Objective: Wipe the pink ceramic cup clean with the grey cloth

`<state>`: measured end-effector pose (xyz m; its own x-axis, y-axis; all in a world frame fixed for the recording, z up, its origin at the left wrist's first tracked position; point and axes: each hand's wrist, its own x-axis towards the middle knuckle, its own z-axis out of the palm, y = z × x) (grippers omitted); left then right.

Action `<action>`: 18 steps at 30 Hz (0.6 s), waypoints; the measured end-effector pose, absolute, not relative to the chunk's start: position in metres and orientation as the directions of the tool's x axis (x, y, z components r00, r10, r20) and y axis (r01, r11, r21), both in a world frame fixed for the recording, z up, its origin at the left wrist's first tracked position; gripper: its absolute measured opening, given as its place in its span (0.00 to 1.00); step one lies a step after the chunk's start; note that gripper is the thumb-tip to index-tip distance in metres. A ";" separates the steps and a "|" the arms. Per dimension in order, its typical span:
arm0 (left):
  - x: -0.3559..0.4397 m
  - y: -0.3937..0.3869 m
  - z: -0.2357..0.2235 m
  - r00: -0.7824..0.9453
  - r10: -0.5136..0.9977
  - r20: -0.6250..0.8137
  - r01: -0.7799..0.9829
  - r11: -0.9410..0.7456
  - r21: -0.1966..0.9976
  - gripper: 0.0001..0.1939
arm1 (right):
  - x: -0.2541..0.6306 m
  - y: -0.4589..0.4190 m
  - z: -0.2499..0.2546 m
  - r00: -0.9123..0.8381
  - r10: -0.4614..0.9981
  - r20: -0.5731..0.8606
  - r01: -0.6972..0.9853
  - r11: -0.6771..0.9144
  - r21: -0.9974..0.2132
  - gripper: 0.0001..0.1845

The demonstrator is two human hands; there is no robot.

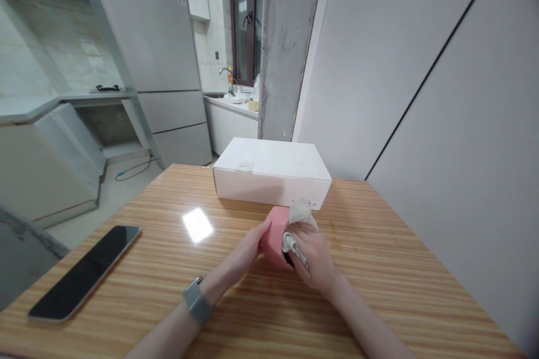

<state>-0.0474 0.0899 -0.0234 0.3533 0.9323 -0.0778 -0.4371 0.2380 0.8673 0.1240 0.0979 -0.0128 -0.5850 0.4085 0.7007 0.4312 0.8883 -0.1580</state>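
My left hand (256,240) is wrapped round the left side of a pink cup-like container (275,235), which is tilted with its opening facing right. A dark patch shows at the lower edge of that opening. In my right hand (312,252) is a pale grey-white cloth (301,212), bunched under the fingers and pressed at the container's opening. Part of the cloth sticks up beyond the fingers. My right fingertips are partly hidden by the cloth and the rim.
A white box (269,171) stands just behind my hands on the wood-grain table (391,280). A black-screened phone (86,275) lies at the table's left. Beyond are a fridge (155,39), a kitchen counter with a tap (229,81), and a white wall (442,95) on the right.
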 end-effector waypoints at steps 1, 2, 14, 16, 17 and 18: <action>-0.046 0.088 -0.023 0.402 0.914 -0.060 -0.470 0.262 0.843 0.23 | 0.126 0.098 -0.012 -0.570 0.411 0.711 0.440 0.884 -0.158 0.12; -0.045 0.087 -0.022 0.428 0.903 -0.038 -0.502 0.273 0.821 0.23 | 0.127 0.098 -0.012 -0.568 0.404 0.717 0.448 0.883 -0.143 0.12; -0.054 0.096 -0.010 0.268 0.964 0.000 -0.233 0.065 0.970 0.19 | 0.111 0.087 -0.015 -0.744 0.268 0.612 0.345 0.939 0.009 0.16; -0.053 0.092 -0.006 0.231 0.972 0.028 -0.207 0.021 0.978 0.19 | 0.113 0.088 -0.012 -0.717 0.323 0.617 0.375 0.926 -0.048 0.16; -0.052 0.089 -0.005 0.235 0.972 0.026 -0.236 0.031 0.971 0.19 | 0.114 0.089 -0.011 -0.694 0.356 0.626 0.392 0.916 -0.087 0.16; -0.051 0.087 -0.006 0.258 0.966 0.021 -0.288 0.056 0.956 0.19 | 0.116 0.090 -0.009 -0.658 0.400 0.638 0.413 0.900 -0.139 0.16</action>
